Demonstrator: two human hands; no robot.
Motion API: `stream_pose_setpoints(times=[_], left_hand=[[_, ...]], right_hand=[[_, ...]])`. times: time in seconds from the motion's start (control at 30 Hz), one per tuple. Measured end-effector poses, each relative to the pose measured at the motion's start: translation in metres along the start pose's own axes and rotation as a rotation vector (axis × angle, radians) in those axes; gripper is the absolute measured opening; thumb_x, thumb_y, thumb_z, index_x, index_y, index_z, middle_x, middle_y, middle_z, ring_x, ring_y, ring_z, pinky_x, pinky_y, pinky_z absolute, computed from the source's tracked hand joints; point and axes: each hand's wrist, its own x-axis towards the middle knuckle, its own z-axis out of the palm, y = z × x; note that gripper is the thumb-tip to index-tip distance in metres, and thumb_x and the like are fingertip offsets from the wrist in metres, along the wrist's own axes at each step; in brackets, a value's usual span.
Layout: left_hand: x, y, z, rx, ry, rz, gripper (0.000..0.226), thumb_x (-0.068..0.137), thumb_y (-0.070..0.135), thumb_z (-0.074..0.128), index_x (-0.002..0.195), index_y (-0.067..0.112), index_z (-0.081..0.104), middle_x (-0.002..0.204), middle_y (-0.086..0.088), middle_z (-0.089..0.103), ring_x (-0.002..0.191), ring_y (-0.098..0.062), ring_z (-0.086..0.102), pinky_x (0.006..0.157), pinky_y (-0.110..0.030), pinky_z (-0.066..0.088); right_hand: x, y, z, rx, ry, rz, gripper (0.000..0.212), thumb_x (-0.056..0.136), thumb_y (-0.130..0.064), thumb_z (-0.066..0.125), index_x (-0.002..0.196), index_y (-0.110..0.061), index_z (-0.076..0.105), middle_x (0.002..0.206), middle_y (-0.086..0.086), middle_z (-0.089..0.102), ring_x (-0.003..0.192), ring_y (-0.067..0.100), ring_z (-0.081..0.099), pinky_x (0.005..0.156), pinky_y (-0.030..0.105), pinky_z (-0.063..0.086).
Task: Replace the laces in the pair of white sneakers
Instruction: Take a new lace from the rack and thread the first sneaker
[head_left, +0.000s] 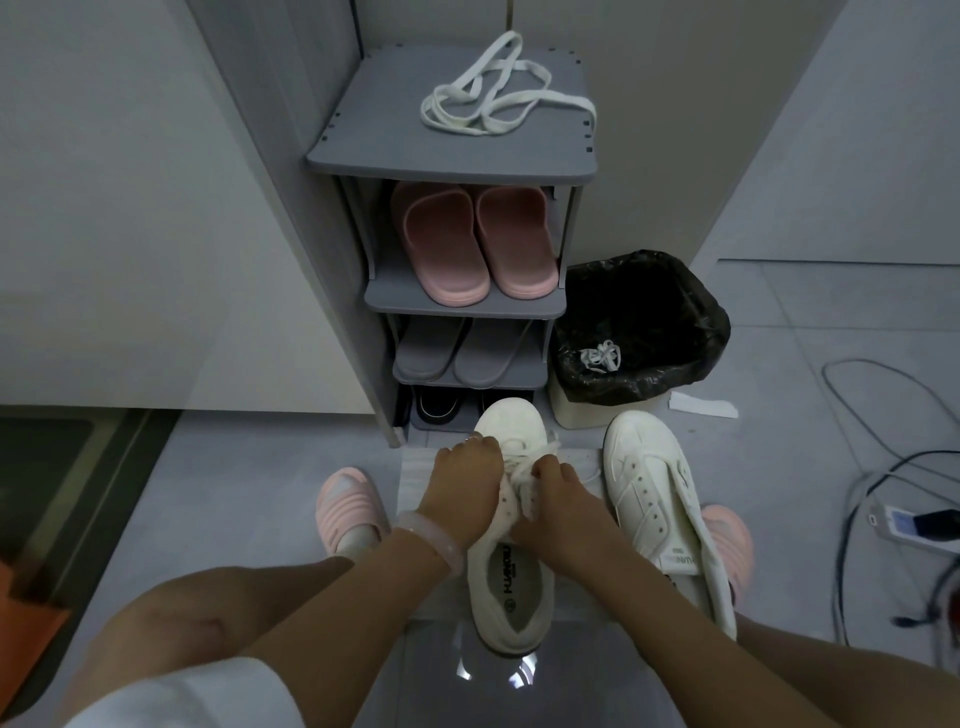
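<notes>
Both hands, left (464, 480) and right (556, 491), pinch the white lace (524, 475) on the near sneaker (511, 582); the other sneaker (654, 493), just beside, has bare eyelets.

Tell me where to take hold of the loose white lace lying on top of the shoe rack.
Pinch the loose white lace where its strands cross near the middle of the tangle, coming straight down from above. It lies flat on the rack's top shelf with nothing over it, and a mid-bundle grip should lift most of the loops together.

rack (447, 166) ahead, bin (641, 332) rt, floor (234, 467) lft open
</notes>
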Motion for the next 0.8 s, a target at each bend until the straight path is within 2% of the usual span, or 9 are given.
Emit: stream_pose_setpoints(times=[0.07, 0.13, 0.23, 0.33, 0.37, 0.43, 0.53, 0.67, 0.8], left_hand=[[0.004, -0.005, -0.003, -0.030, 0.059, -0.014, 0.028, 0.091, -0.005, 0.033, 0.115, 0.003, 0.045, 0.118, -0.015, 0.053, 0.104, -0.027, 0.057, 0.083, -0.031, 0.043], [0.009, -0.015, -0.009, -0.169, 0.074, -0.025, 0.021, 0.096, 0.006, 0.034, 0.107, -0.001, 0.051, 0.109, -0.016, 0.058, 0.097, -0.027, 0.059, 0.078, -0.031, 0.043], [0.003, -0.020, -0.012, -0.463, -0.071, 0.059, 0.020, 0.094, 0.016, 0.044, 0.093, 0.000, 0.057, 0.088, -0.010, 0.061, 0.082, -0.022, 0.057, 0.067, -0.027, 0.040], [-0.002, -0.020, -0.007, -0.512, -0.114, 0.111, 0.008, 0.090, 0.014, 0.052, 0.094, 0.008, 0.055, 0.084, -0.001, 0.054, 0.076, -0.011, 0.047, 0.061, -0.016, 0.030], [-0.002, -0.021, -0.007, -0.518, -0.115, 0.113, 0.008, 0.089, 0.011, 0.053, 0.095, 0.007, 0.056, 0.087, -0.003, 0.055, 0.077, -0.010, 0.046, 0.060, -0.014, 0.029], [-0.002, -0.022, -0.006, -0.516, -0.122, 0.113, 0.010, 0.088, 0.008, 0.053, 0.096, 0.005, 0.058, 0.095, -0.008, 0.058, 0.080, -0.011, 0.046, 0.063, -0.013, 0.028], [-0.002, -0.023, -0.005, -0.462, -0.133, 0.122, 0.011, 0.089, 0.012, 0.052, 0.096, 0.005, 0.057, 0.099, -0.009, 0.058, 0.084, -0.014, 0.047, 0.066, -0.015, 0.029], [-0.001, -0.021, -0.005, -0.317, -0.122, 0.151, 0.014, 0.093, 0.015, 0.045, 0.093, 0.003, 0.053, 0.098, -0.012, 0.057, 0.090, -0.024, 0.051, 0.070, -0.025, 0.033], [-0.005, -0.015, -0.004, -0.290, -0.071, 0.181, 0.011, 0.091, 0.013, 0.042, 0.091, 0.004, 0.048, 0.095, -0.014, 0.056, 0.087, -0.028, 0.052, 0.068, -0.030, 0.034]], right_hand=[[-0.002, 0.003, 0.004, -0.022, -0.016, -0.002, 0.050, 0.081, -0.027, 0.061, 0.120, -0.016, 0.031, 0.116, 0.006, 0.045, 0.095, 0.026, 0.056, 0.071, 0.031, 0.043], [-0.002, 0.007, 0.006, 0.012, -0.010, 0.016, 0.053, 0.081, -0.025, 0.061, 0.123, -0.016, 0.030, 0.122, 0.006, 0.045, 0.101, 0.027, 0.056, 0.076, 0.033, 0.045], [-0.002, 0.009, 0.006, 0.033, 0.001, 0.015, 0.068, 0.081, -0.026, 0.060, 0.137, -0.020, 0.022, 0.130, 0.006, 0.041, 0.106, 0.027, 0.055, 0.079, 0.033, 0.046], [0.000, 0.007, 0.004, -0.020, 0.003, -0.056, 0.083, 0.084, -0.029, 0.056, 0.148, -0.033, 0.003, 0.126, 0.006, 0.035, 0.101, 0.024, 0.053, 0.074, 0.030, 0.044], [0.002, 0.005, 0.003, -0.030, 0.004, -0.082, 0.079, 0.086, -0.030, 0.053, 0.148, -0.035, 0.004, 0.124, 0.006, 0.035, 0.100, 0.023, 0.052, 0.076, 0.030, 0.044], [0.007, 0.003, -0.003, 0.011, 0.027, -0.095, 0.056, 0.093, -0.033, 0.045, 0.145, -0.028, 0.026, 0.123, 0.006, 0.039, 0.105, 0.023, 0.052, 0.084, 0.030, 0.043], [0.011, 0.005, -0.011, -0.017, 0.086, -0.107, 0.027, 0.098, -0.023, 0.038, 0.118, -0.015, 0.052, 0.112, 0.009, 0.051, 0.097, 0.024, 0.055, 0.078, 0.030, 0.043], [0.009, 0.011, -0.011, -0.179, 0.107, -0.122, 0.015, 0.096, -0.020, 0.041, 0.102, -0.010, 0.050, 0.103, 0.007, 0.050, 0.092, 0.023, 0.053, 0.069, 0.031, 0.042], [0.007, 0.008, -0.006, -0.186, 0.155, -0.159, 0.020, 0.095, -0.021, 0.043, 0.113, -0.013, 0.048, 0.115, 0.004, 0.045, 0.103, 0.019, 0.047, 0.077, 0.030, 0.045]])
